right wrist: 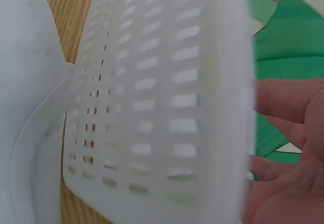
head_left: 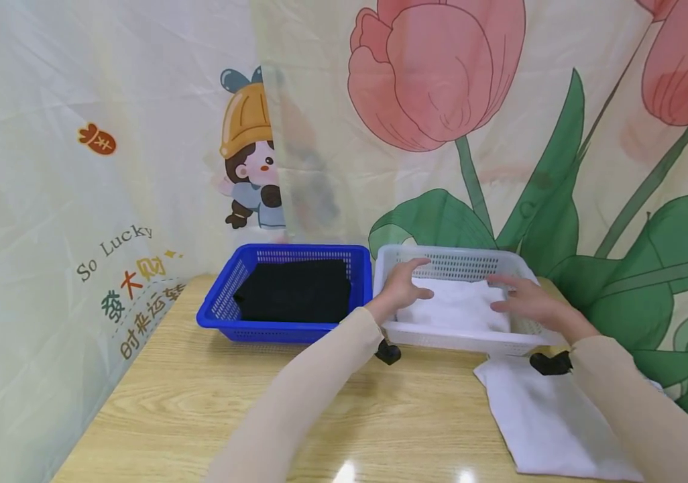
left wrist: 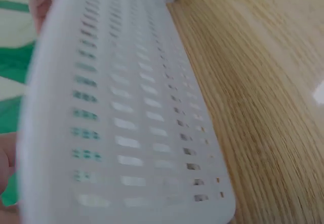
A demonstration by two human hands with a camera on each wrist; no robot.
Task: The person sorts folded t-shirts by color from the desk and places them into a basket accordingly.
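Observation:
A white perforated plastic basket [head_left: 440,334] stands at the back of the table, with a folded white cloth [head_left: 455,305] lying in it. My left hand [head_left: 401,288] hovers over the basket's left end, thumb and fingers spread, holding nothing. Over the right end is my right hand [head_left: 528,302], its fingers extended toward the white cloth and apparently apart from it. Both wrist views are mostly filled by the basket's slotted side wall, which hides the cloth; the right hand's fingers [right wrist: 283,100] show beyond the rim in the right wrist view.
Left of the white basket stands a blue basket [head_left: 283,329] with folded black cloth [head_left: 296,292] inside. A white piece of fabric [head_left: 555,416] lies on the wooden table [head_left: 199,402] at the front right, under my right forearm. A printed curtain [head_left: 320,134] hangs close behind the baskets.

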